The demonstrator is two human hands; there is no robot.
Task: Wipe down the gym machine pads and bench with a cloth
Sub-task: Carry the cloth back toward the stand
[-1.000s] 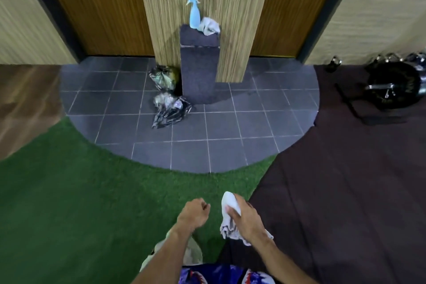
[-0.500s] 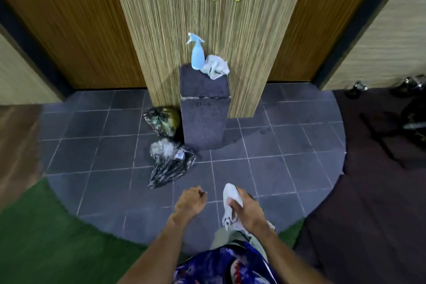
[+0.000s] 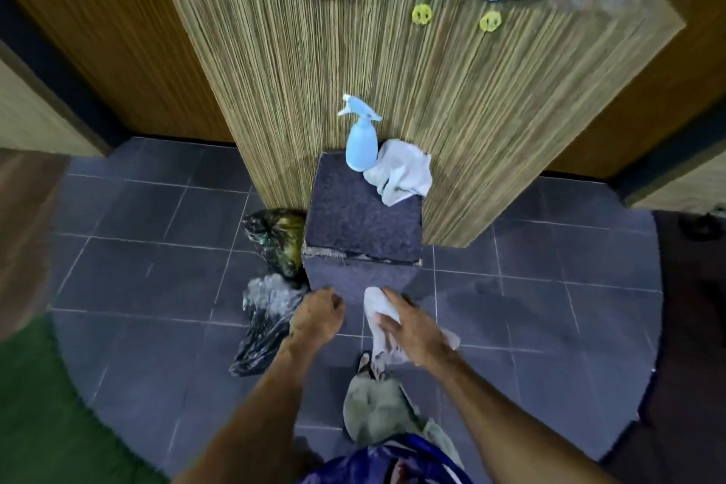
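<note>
Head view: right hand (image 3: 412, 330) fingers clutching white cloth (image 3: 379, 312), left hand (image 3: 318, 316) fingers curled, empty.

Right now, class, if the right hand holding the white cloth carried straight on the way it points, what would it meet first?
Most likely the front face of the grey carpeted block: the right hand, gripping the white cloth, points up-frame straight at it. Depth is unclear, so the gap cannot be judged.

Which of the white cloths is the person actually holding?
The cloth gripped in the right hand, low in the view. The other white cloth lies crumpled on the grey block, beside the blue spray bottle, untouched.
</note>
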